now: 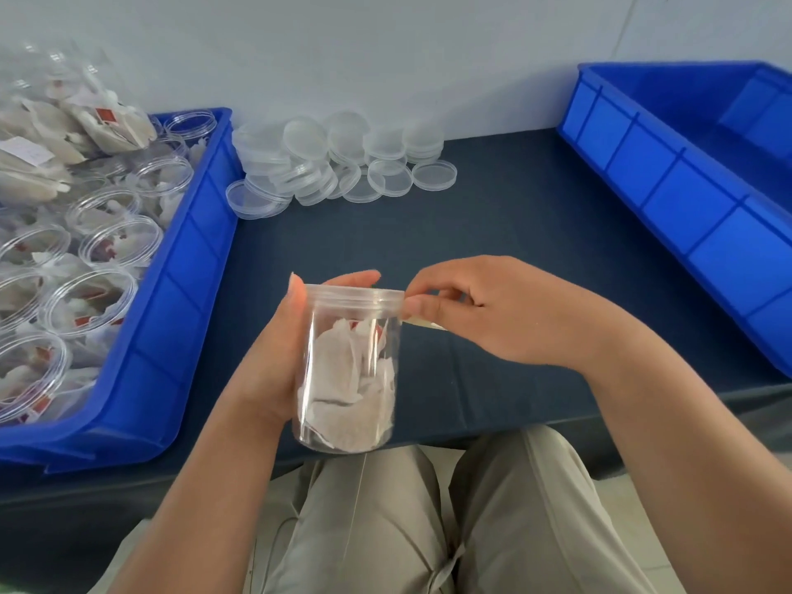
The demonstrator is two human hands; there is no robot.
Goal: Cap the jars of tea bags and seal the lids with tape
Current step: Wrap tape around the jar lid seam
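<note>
1. While the left hand (274, 358) wraps the clear jar (347, 422) from its left side, thumb upright against the lid (355, 295) and fingertips showing behind the rim, the jar stands upright in the air over the near table edge, above the person's lap.
2. The right hand (484, 310) pinches thumb and forefinger at the lid's right edge, its other fingers loosely curled. A thin pale strip of tape (428, 324) pokes out below the thumb toward the right.
3. White tea bags (351, 379) fill the lower part of the jar, and the lid sits on its mouth.
4. For open room, a bare stretch of dark table (493, 225) runs between the 2 bins, from the hands back to the pile of loose lids (343, 160) by the wall.
5. The long wall of the left bin (188, 267) runs close beside the left forearm. The right bin (668, 182) angles away, well apart from the right hand.
6. Uncapped jars (90, 302) of tea bags crowd the left bin, with packets (85, 117) heaped at its far end.
7. Both bins are cut off by the frame edges, and the right bin's floor is mostly hidden behind its wall.
8. Most of the left fingers are hidden behind the jar.
9. How far the tape reaches round the lid cannot be told, clear on clear.
10. The far heap of packets is blurred.
</note>
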